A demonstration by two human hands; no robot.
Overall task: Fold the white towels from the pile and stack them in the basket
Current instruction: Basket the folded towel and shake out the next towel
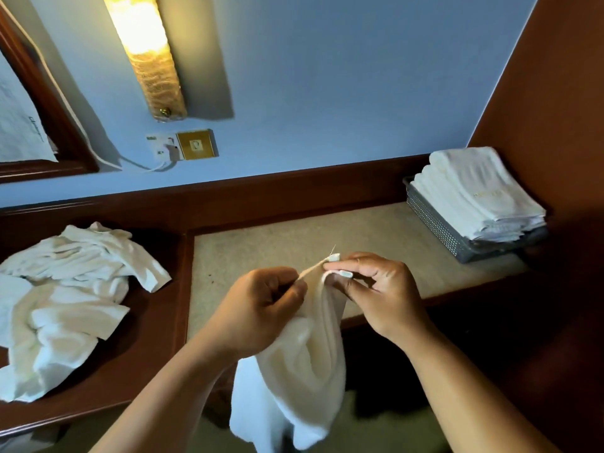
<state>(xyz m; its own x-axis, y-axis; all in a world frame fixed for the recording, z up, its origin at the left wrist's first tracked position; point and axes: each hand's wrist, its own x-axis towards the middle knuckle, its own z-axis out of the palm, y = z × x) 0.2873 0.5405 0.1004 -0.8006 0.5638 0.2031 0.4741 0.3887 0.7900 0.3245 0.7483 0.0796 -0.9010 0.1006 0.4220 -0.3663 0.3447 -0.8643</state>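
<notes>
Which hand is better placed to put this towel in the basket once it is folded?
Right, most likely. The right hand pinches the towel and is on the side of the basket, which stands far right. The left hand holds the towel nearer the pile.

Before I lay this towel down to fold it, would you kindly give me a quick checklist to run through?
1. Grip: the left hand and right hand both pinch the top edge of the towel: ok.
2. Towel spread out: it hangs bunched below the hands: not ok.
3. Folding space: the table shows bare surface ahead of the hands: ok.
4. Room in the basket: the folded stack already rises above its rim: cannot tell.
5. Folding space free of the pile: it lies off to the left: ok.
</notes>
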